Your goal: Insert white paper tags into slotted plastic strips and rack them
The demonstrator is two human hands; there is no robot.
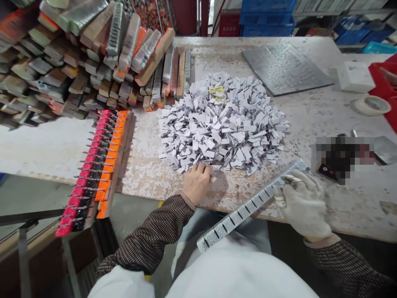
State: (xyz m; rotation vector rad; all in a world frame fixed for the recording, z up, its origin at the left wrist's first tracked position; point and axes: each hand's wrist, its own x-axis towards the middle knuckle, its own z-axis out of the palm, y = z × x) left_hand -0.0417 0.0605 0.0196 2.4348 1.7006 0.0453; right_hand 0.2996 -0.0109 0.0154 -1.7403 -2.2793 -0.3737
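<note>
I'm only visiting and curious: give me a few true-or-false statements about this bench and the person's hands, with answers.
1. The right hand wears a white glove and holds a long grey strip. True.
2. The left hand is gloved too. False: it is bare.
3. The left hand's fingers touch the near edge of the heap of small pale pieces. True.
4. The tape roll sits on top of the heap. False: it lies apart, far to the right.

Paper-tag pile (221,122) mid-tabletop (325,124) — stacked bars (77,58) at its far-left corner, flat plate (285,68) behind-right, tape roll (372,104) by the right edge.
</note>
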